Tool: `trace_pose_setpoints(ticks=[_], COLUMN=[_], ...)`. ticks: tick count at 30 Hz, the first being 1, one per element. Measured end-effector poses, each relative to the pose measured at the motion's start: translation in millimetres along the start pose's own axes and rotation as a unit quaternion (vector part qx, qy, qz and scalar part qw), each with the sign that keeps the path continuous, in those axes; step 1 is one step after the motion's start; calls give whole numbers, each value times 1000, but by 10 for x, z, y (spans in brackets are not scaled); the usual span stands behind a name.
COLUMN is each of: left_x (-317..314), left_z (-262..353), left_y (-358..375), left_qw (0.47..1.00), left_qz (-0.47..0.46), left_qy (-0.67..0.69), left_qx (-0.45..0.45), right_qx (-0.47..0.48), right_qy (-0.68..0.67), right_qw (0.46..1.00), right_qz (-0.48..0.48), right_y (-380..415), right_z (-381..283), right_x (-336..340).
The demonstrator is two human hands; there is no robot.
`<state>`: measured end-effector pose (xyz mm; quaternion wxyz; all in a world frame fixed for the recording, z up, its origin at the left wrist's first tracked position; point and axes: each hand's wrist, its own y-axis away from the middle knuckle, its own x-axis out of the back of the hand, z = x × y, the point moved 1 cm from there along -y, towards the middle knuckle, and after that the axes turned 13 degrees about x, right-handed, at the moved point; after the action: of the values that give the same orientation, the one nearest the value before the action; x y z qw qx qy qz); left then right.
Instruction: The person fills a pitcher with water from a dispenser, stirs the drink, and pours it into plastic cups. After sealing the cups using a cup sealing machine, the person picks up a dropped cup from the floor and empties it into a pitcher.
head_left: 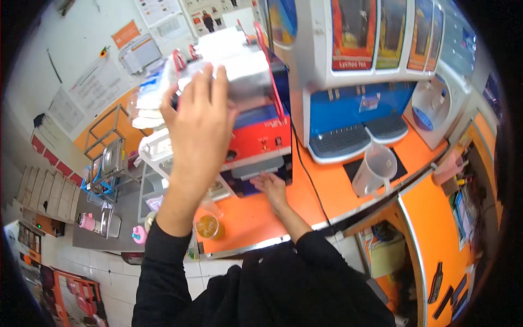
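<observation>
A red and blue cup sealing machine (256,133) stands in front of me on the orange counter (245,220). My left hand (201,114) is raised at its upper left, fingers stretched out over the shiny film roll (248,73) on top. Lower down, my right hand (269,188) has its palm turned up and its fingers extended at the grey tray front (264,167) of the machine. A clear cup of amber drink (208,226) stands near the counter's front edge, below my left forearm.
To the right is a drink dispenser (365,84) with dark drip trays. A clear measuring jug (375,170) stands before it, beside a black cable (308,174). On the left are a metal rack (111,158) and a pink bottle (139,234). A phone-like black device (436,282) lies at right.
</observation>
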<state>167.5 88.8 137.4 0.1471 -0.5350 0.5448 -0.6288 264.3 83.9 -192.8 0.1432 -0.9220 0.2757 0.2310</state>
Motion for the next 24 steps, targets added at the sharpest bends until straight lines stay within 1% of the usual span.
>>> trace_pose_setpoints(ticks=[2,4,5,6,7,8,9,10,11,12,13,14,15,16,18,20,21,24], left_x=[19,82,122,156,185,178,145,137,170,159,113,48,-60,-143,-250,-248,-256,-317], left_z=[5,12,-6,-35,-71,-100,-121,-130,-112,-81,-47,-12,26,61,97,79,72,89], left_y=[71,99,79,39,-20,-104,-181,-249,-317,-366,-418,-470,-491,-489,-480,-486,-476,-435], left_qw=[1000,1000,999,998,996,996,996,995,994,995,995,994,994,992,988,986,983,990], left_qz=[0,-25,-35,-46,-53,-34,-20,-6,-38,-60,-81,-103,-101,-110,-130,-118,-116,-48], left_qy=[13,15,33,51,67,77,89,100,98,78,57,36,37,54,81,118,138,130], left_qx=[1,7,4,3,1,0,-2,-4,5,6,7,9,-2,5,12,16,19,16], right_qx=[7,-58,-86,-114,-45,20,164,305,428,425,493,538,580,598,627,591,568,467], right_qy=[29,158,191,226,218,207,228,243,196,200,264,338,491,621,726,782,808,842], right_qw=[999,978,949,903,883,855,848,824,809,843,809,753,642,505,267,182,139,270], right_qz=[-29,-121,-236,-346,-413,-476,-448,-412,-351,-262,-181,-170,-107,-35,91,82,75,28], right_y=[-46,-53,-34,101,145,167,134,7,-212,-419,-671,-1107,-1547,-1941,-2637,-3136,-3151,-3149], right_z=[140,-32,-553,-1285,-1873,-2399,-2926,-3345,-3613,-3949,-4166,-4260,-4294,-4269,-4082,-4003,-4016,-4110], right_x=[89,188,68,-121,-255,-366,-457,-552,-658,-902,-1199,-1389,-1564,-1700,-1755,-1649,-1668,-1845])
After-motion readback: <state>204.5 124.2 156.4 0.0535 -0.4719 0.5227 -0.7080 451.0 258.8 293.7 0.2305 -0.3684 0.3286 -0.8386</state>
